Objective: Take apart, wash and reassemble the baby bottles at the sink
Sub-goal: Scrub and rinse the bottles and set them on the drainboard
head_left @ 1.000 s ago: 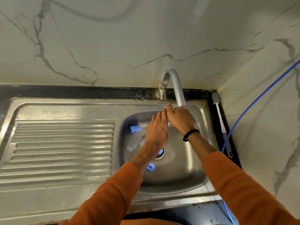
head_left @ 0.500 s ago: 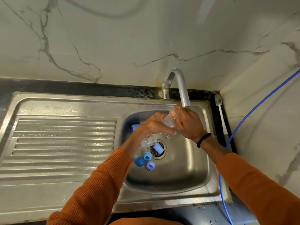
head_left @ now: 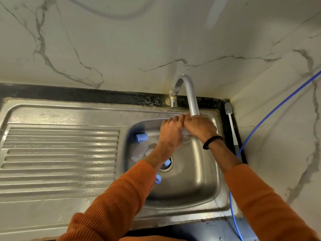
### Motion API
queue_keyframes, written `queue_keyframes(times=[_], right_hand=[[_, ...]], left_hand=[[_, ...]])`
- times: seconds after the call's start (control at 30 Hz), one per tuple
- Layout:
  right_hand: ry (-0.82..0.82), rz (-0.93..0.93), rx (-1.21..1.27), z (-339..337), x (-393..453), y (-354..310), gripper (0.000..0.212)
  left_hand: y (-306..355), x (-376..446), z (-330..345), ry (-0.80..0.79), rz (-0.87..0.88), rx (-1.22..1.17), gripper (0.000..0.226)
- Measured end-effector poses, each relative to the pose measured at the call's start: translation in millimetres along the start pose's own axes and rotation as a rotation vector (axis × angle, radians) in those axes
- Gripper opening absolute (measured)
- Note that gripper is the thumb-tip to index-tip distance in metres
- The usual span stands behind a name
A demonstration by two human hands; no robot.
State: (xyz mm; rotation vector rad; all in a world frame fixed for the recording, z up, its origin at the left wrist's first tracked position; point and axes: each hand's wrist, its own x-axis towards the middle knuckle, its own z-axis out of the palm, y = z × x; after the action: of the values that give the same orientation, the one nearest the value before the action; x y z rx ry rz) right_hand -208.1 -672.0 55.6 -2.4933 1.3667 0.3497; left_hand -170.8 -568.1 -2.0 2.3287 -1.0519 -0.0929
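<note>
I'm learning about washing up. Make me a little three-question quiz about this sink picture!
1. True or false: the white long-handled bottle brush is lying inside the steel sink basin.
2. Where are the left hand and right hand? A: on the ribbed draining board. B: under the curved metal tap spout. C: on the blue hose.
3. Fill in: the person's sleeves are ____ in colour.

Key: 1 false, it lies on the dark ledge beside the basin. 2 B. 3 orange.
</note>
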Motion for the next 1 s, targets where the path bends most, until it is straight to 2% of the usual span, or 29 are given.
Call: queue_keyframes(times=[0.1,0.17,0.23,0.27,0.33,0.37,0.4,0.43,0.53,0.57,0.6,0.63,0.7,0.8,0.87,0.9,1.0], right_hand=[[0.151,-0.167,-0.115,-4.4,-10.9,11.9,0.053],[0.202,-0.361,-0.185,-7.6,-16.3,26.7,0.052],[0.27,-0.458,-0.117,-10.7,-22.8,39.8,0.05],[0.325,-0.493,-0.061,-10.9,-27.5,45.1,0.046],[0.456,-0.555,0.021,-10.1,-37.6,52.9,0.035],[0.48,-0.558,0.05,-9.4,-41.1,55.9,0.033],[0.482,-0.546,0.091,-9.7,-44.0,58.2,0.032],[0.473,-0.527,0.136,-10.0,-46.1,60.3,0.032],[0.425,-0.44,0.264,-5.7,-50.9,58.6,0.023],[0.404,-0.379,0.314,-1.6,-52.4,54.9,0.025],[0.388,-0.303,0.369,2.8,-54.4,49.8,0.032],[0.365,-0.223,0.428,6.6,-55.2,43.4,0.039],[0.29,-0.086,0.508,15.3,-54.6,31.2,0.047],[0.089,0.128,0.68,20.9,-47.3,22.2,0.05],[-0.144,0.281,0.908,20.7,-42.2,22.7,0.046],[-0.257,0.33,1.009,20.2,-40.2,23.3,0.044],[-0.509,0.363,1.253,19.0,-34.7,23.6,0.04]], left_hand=[[-2.3,8.1,1.0,-0.167,-0.039,-0.159,0.048],[-5.5,19.8,-4.3,-0.352,-0.016,-0.168,0.045],[-9.3,29.4,-12.8,-0.554,-0.029,-0.213,0.039],[-10.4,32.7,-16.5,-0.67,-0.066,-0.305,0.043],[-10.9,35.7,-22.1,-0.901,-0.14,-0.543,0.072],[-11.1,36.4,-23.2,-0.962,-0.164,-0.635,0.087],[-10.9,36.1,-24.8,-0.984,-0.18,-0.69,0.092],[-10.4,34.8,-26.3,-0.98,-0.18,-0.721,0.087],[-11.9,26.7,-23.3,-0.891,-0.201,-0.9,0.047],[-10.3,22.4,-22.4,-0.791,-0.255,-0.972,0.036],[-7.6,17.8,-20.5,-0.626,-0.307,-0.997,0.038],[-4.5,11.9,-18.7,-0.419,-0.325,-0.967,0.051],[-2.9,2.4,-12.0,-0.085,-0.254,-0.737,0.066],[-7.0,-4.2,-8.0,0.08,-0.119,-0.273,0.065],[-10.1,-4.7,-8.9,0.238,0.024,-0.185,0.051],[-8.5,-4.5,-10.8,0.302,0.022,-0.24,0.045],[2.0,-2.7,-17.7,0.359,-0.237,-0.609,0.037]])
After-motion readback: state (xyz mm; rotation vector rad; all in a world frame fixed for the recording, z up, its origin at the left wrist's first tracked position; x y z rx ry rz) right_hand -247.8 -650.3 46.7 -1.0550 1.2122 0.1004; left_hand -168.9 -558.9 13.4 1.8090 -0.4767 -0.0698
